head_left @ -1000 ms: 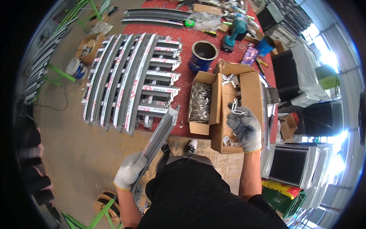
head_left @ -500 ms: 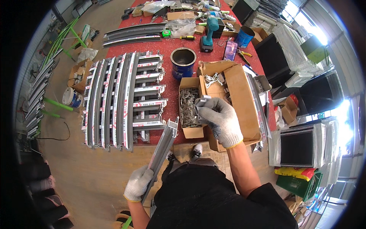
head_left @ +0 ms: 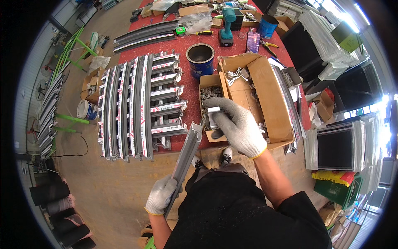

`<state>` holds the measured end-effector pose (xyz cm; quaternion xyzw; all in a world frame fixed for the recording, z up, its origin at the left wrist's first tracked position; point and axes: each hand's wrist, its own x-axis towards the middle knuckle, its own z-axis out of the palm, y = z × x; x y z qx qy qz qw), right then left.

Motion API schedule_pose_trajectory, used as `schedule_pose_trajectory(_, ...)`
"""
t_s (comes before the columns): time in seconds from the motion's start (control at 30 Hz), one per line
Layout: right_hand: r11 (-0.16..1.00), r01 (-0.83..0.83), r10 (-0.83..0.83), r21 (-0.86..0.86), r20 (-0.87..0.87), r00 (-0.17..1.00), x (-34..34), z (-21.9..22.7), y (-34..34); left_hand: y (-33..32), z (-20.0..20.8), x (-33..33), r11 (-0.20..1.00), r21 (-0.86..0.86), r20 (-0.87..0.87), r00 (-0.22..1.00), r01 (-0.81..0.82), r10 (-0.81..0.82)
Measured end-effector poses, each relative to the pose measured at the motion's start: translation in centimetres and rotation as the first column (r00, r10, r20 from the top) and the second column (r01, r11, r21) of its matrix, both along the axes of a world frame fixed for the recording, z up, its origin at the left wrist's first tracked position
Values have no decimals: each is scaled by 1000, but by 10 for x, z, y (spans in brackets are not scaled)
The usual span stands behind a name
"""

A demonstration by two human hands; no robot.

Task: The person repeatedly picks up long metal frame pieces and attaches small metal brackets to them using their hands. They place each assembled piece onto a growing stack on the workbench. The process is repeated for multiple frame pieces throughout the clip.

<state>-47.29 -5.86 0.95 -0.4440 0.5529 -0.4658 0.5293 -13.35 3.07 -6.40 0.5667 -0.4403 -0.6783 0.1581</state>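
My left hand [head_left: 161,195], in a knitted glove, is closed around a grey metal profile bar [head_left: 184,157], which slants up and away to the right. Its far end sits just short of the red table's front edge. Between the thumb and fingers of my gloved right hand [head_left: 240,128] is a small silver metal bracket [head_left: 213,116]. That hand is over the narrow cardboard box of small metal parts [head_left: 210,92], near the bar's far end but apart from it. The glove hides part of the box.
Stacked profile bars [head_left: 132,103] lie crosswise on the red table [head_left: 188,137]. A blue can [head_left: 200,62] stands behind the boxes. The larger open carton [head_left: 269,103] holds brackets. Beyond are a cordless drill [head_left: 227,27], a phone [head_left: 253,42] and pliers [head_left: 268,47].
My right hand has turned and come slightly nearer with the bracket, toward the bar's end. The bar and my left hand appear a little further right as the whole view has shifted.
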Motion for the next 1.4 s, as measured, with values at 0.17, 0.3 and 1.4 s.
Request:
schedule_pose_trajectory(0.17,940,-54,-106,-336,-440,892,-5,-1,-7,0,-5,6,999,-7,126,991,46,-44)
schedule_pose_trajectory(0.3,890,-210,-79,-404,-591,803,-10,-4,-8,0,-2,1,994,-83,153,986,74,-60)
schedule_pose_trajectory(1.4,895,-191,-55,-404,-523,851,8,-26,-16,-22,35,-26,941,-295,513,858,166,10)
